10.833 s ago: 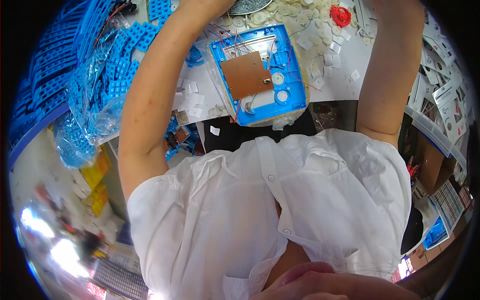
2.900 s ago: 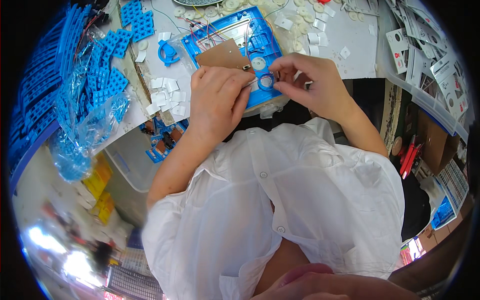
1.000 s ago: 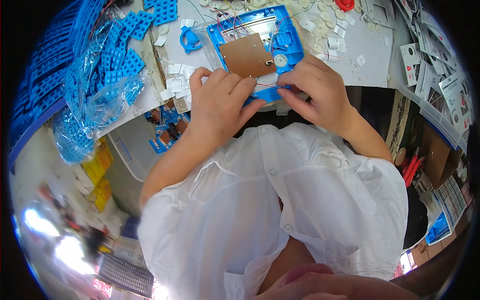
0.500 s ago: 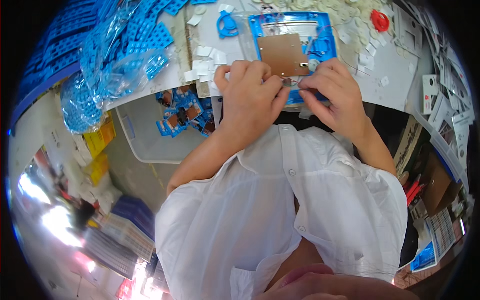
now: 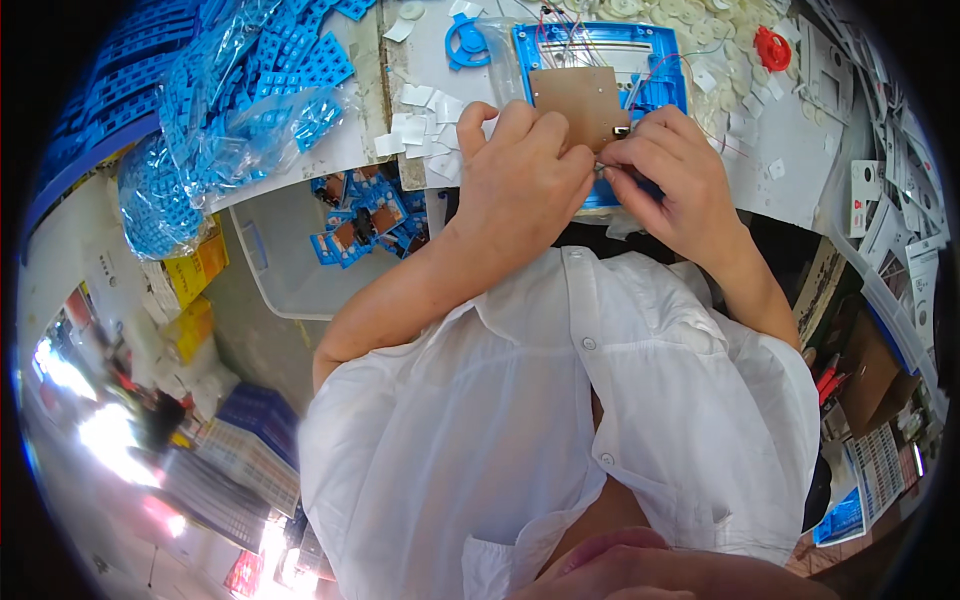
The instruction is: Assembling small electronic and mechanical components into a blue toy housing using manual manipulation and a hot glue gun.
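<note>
My left hand (image 5: 525, 175) and my right hand (image 5: 675, 180) meet at the near edge of a blue plastic housing (image 5: 523, 50). Both are closed, thumb against fingers, with their tips almost touching. Whatever small thing they pinch, near some thin wire ends, is mostly hidden by the fingers. A brown circuit board (image 5: 575, 95) lies in the housing just beyond my fingertips, with a small metal connector (image 5: 621, 132) at its lower right corner. Thin coloured wires (image 5: 560, 35) run across the housing's far part.
White square pads (image 5: 430, 125) lie left of my left hand, below a blue ring-shaped part (image 5: 467, 43). Blue plastic parts in clear bags (image 5: 265, 125) heap at far left. A grey bin (image 5: 290, 295) holds blue assemblies. A red round part (image 5: 772, 48) sits among whitish discs (image 5: 700, 20).
Both hands have drawn closer together, the left shifting right. The blue housing, board and surrounding things appear slightly farther right in the view. The right hand's fingertips now cover the part of the housing near the connector.
</note>
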